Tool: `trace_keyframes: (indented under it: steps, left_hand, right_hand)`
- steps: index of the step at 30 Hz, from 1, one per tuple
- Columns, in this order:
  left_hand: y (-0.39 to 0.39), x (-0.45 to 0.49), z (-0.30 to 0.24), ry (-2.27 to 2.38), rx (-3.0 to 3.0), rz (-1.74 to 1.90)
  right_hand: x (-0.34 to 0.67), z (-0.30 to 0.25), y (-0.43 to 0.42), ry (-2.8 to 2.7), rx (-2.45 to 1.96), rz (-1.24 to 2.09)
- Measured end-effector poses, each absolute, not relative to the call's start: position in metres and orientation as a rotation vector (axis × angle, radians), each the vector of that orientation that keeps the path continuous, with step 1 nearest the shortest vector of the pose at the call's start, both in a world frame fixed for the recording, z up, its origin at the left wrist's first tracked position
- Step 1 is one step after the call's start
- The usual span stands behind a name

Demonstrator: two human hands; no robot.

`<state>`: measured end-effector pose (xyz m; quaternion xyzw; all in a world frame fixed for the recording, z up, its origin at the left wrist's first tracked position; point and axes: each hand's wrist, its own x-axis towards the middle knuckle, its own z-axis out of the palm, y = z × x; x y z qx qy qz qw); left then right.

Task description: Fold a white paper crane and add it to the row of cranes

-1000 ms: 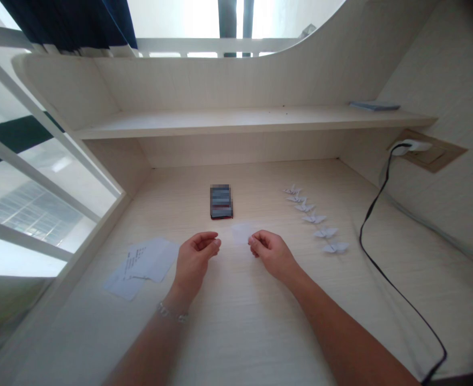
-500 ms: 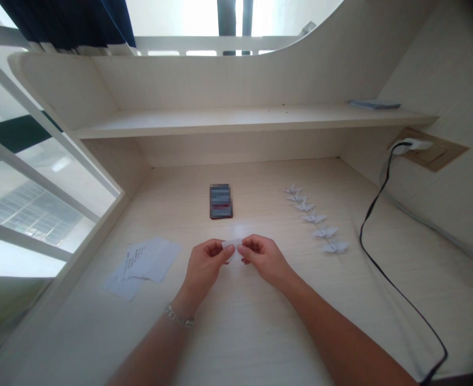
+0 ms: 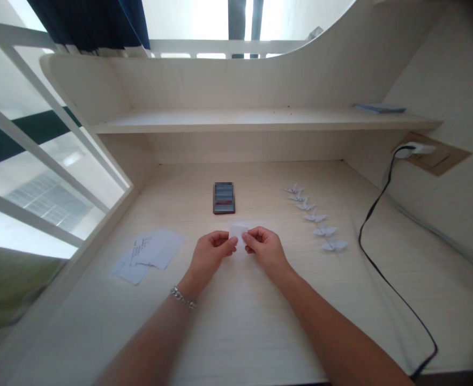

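Note:
A small white piece of paper (image 3: 238, 232) is pinched between my two hands over the middle of the desk. My left hand (image 3: 212, 253) grips its left side with thumb and fingers. On the right side, my right hand (image 3: 265, 247) holds it the same way. Its exact folds are too small to make out. To the right, several white folded paper cranes (image 3: 315, 218) stand in a slanting row. Beyond my hands lies a dark rectangular object (image 3: 224, 198) with a blurred face. A few white paper sheets (image 3: 162, 248), one with writing, lie left of my left hand.
A black cable (image 3: 360, 236) runs from the wall socket (image 3: 437, 155) down the desk's right side. Above the desk's back is a shelf (image 3: 220, 119) bearing a thin flat item (image 3: 378, 108). White rails (image 3: 39, 155) border the left side.
My hands have tilted the paper so that more of its face shows above the fingers. The whole view has shifted slightly; the cranes and sheets stay in place on the desk.

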<state>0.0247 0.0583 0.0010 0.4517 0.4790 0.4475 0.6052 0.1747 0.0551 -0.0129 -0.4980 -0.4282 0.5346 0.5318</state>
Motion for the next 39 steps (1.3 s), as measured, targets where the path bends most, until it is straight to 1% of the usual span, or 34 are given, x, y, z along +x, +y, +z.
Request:
trace_keyframes:
  steps: [4, 14, 21, 24, 27, 33, 36, 39]
  left_hand:
    - [0.056, 0.028, 0.001, 1.130, 1.195, 1.028]
    - [0.067, 0.031, -0.002, 1.043, 1.288, 0.941]
    - [0.081, 0.032, -0.005, 1.056, 1.447, 0.957]
    - [0.080, 0.031, -0.005, 1.021, 1.488, 0.991]
    - [0.075, 0.031, -0.003, 1.001, 1.557, 1.101]
    - [0.068, 0.028, 0.005, 1.071, 1.736, 1.245]
    - [0.066, 0.025, 0.005, 1.053, 1.695, 1.204]
    - [0.067, 0.023, 0.004, 0.999, 1.544, 1.088]
  right_hand:
    - [0.177, -0.012, 0.055, -1.045, -1.173, 1.309]
    - [0.181, -0.022, 0.056, -1.065, -1.171, 1.159]
    - [0.189, -0.022, 0.061, -1.208, -1.188, 1.148]
    - [0.191, -0.021, 0.060, -1.312, -1.230, 1.030]
    - [0.190, -0.018, 0.056, -1.337, -1.222, 0.916]
    - [0.184, -0.006, 0.047, -1.374, -1.128, 0.790]
    - [0.181, -0.002, 0.044, -1.393, -1.153, 0.798]
    - [0.179, -0.001, 0.043, -1.350, -1.216, 0.894]
